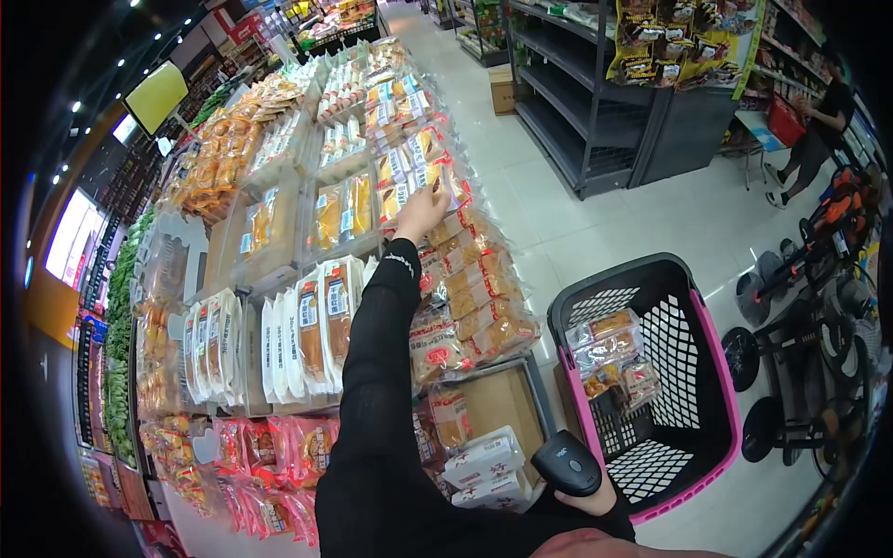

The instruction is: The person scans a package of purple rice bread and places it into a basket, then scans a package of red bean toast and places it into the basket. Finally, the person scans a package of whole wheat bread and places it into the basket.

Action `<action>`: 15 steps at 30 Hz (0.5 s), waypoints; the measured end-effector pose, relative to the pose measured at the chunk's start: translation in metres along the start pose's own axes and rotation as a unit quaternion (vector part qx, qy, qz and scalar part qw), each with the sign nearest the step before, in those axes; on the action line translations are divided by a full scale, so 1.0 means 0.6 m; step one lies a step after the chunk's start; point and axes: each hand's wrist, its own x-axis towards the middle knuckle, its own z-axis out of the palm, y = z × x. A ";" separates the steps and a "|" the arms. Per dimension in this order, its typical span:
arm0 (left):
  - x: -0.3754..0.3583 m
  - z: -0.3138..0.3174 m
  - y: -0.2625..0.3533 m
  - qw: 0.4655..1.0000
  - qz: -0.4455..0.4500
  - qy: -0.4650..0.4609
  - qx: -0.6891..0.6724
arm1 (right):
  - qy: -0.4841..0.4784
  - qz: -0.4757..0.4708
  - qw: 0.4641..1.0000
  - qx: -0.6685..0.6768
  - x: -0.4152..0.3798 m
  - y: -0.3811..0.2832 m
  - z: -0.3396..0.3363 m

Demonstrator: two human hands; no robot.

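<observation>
My left hand (423, 212), at the end of a black sleeve, reaches across the display onto packs of bread in clear, purple-labelled wrappers. Its fingers are bent and closed at one packaged bread (430, 175); the fingertips are small and partly hidden. Low on the right, my right hand (595, 500) is closed around a black rounded handle (567, 462) that covers most of its fingers. Beside that handle stands a black shopping basket (672, 339) with a pink rim. Several wrapped bread packs (609, 344) lie inside it.
White-wrapped loaves (321, 321) stand in bins left of my arm, with pink bags (270, 456) nearer me. Sliced bread packs (474, 279) line the display's right edge. Dark shelving (581, 93) rises across the aisle. Scooters (819, 316) and another person (814, 126) are at the right.
</observation>
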 end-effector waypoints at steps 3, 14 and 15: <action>0.014 0.024 -0.044 0.982 0.061 -0.021 -0.179 | -0.003 -0.013 1.000 -0.014 -0.008 -0.002 0.000; -0.082 -0.100 0.052 0.992 0.070 -0.105 -0.016 | -0.001 -0.064 0.998 -0.027 -0.054 -0.008 0.019; -0.094 -0.115 0.065 0.992 0.065 -0.105 -0.016 | 0.014 -0.060 0.998 -0.010 -0.059 0.003 0.025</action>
